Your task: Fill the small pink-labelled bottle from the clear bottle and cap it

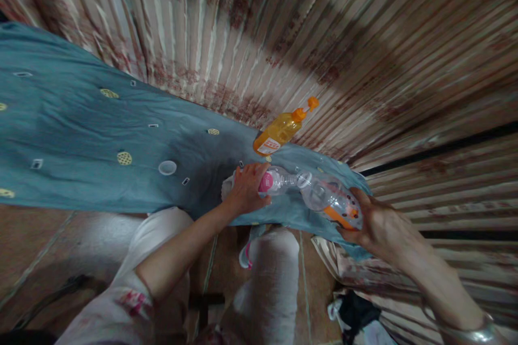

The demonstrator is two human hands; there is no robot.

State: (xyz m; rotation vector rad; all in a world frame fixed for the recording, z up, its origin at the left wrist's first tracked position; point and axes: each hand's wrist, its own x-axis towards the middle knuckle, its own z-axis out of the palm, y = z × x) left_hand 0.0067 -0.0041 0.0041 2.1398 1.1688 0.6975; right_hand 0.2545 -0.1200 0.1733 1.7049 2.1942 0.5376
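My left hand (247,188) is closed around a clear plastic bottle (278,179) with a pink label, over the blue cloth. My right hand (374,221) grips the base end of a second clear bottle (324,194), which has an orange band and dark spots. The two bottles point at each other, and their mouths meet or nearly meet between my hands; whether they touch I cannot tell. Just beyond them is a pump bottle (279,133) of orange-yellow liquid with an orange top. A small white round cap or dish (167,167) lies left of my left hand.
A blue patterned cloth (81,118) covers the long narrow surface before me. Behind it hangs a pleated, flowered curtain (194,38), with dark bars at the right. My knees (267,275) are at the near edge, above a tiled floor (40,248). Dark and white fabric (358,312) lies lower right.
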